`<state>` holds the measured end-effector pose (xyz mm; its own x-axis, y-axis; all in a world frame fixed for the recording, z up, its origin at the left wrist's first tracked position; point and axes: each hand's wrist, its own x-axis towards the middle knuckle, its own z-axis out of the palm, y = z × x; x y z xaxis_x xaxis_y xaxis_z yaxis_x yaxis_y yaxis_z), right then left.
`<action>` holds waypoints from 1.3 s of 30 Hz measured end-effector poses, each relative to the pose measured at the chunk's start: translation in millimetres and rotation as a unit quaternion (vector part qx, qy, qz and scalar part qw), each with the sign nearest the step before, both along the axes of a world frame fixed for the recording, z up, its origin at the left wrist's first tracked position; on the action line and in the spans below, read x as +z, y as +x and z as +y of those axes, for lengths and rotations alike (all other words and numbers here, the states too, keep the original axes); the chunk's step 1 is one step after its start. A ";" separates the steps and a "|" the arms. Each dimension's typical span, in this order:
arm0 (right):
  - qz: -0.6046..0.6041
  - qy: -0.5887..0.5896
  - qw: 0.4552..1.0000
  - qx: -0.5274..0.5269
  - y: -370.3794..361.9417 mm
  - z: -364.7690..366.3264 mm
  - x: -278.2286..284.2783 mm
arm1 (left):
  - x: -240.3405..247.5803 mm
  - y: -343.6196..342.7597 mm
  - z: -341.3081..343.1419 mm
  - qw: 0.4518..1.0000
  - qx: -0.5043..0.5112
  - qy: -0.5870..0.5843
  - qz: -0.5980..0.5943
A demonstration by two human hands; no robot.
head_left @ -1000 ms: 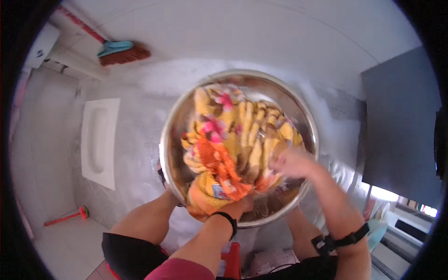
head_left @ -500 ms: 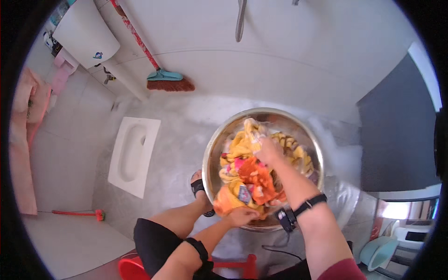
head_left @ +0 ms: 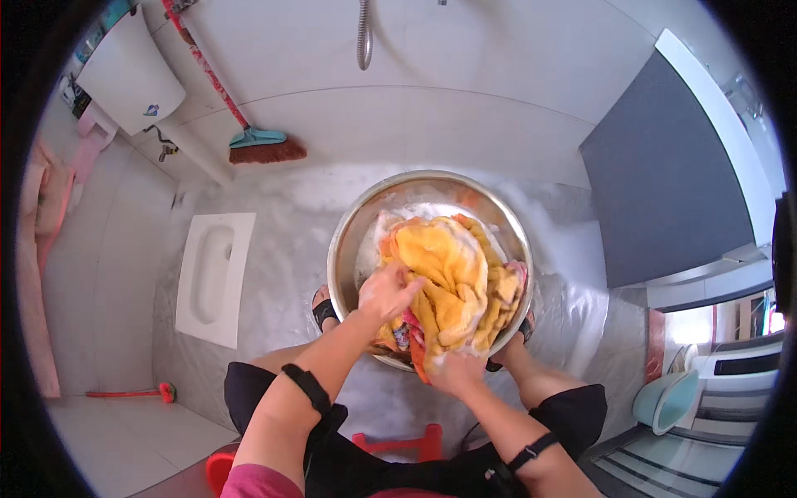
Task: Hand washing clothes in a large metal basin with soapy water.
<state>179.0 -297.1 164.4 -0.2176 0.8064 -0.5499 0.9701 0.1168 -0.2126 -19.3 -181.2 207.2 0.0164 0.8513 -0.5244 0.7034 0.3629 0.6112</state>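
Observation:
A wide steel basin [head_left: 347,241] stands on the floor between my feet, with suds on its inner wall. Inside it lies a heap of wet, soapy laundry, and a bunched yellow fleecy cloth [head_left: 444,257] is on top. Beneath and beside that, orange, pink and brown-patterned parts [head_left: 504,286] show. At the heap's left side my left hand [head_left: 387,292] has its fingers closed on the yellow cloth, thumb on top. My right hand [head_left: 457,371] grips the cloth's near end by the basin's front rim; folds hide some of its fingers.
Left of the basin is a white squat toilet [head_left: 212,278] set in the wet floor. A broom [head_left: 264,148] leans on the back wall. A dark grey cabinet panel [head_left: 672,174] and a pale blue tub [head_left: 667,402] are on the right. Part of a red stool [head_left: 407,444] shows below me.
The yellow cloth has been gathered over the orange pieces. My right hand has come back from the basin's far side to its near rim; my left hand has moved up the heap. The view has shifted.

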 end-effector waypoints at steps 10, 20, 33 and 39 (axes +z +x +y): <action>0.071 -0.254 0.961 0.082 -49.8 96.9 -116.2 | -71.0 79.2 47.2 0.904 -0.291 0.035 0.312; 0.198 -0.359 0.911 0.051 -53.4 120.7 -158.4 | -138.4 20.1 220.1 0.932 -0.142 0.252 0.220; 0.201 -0.187 0.961 -0.038 -6.2 41.7 -113.4 | -27.0 83.2 29.9 0.979 -0.176 0.076 0.074; 0.135 -0.173 0.975 0.006 39.0 40.9 -40.0 | 4.9 69.9 -40.4 0.961 -0.233 0.067 0.133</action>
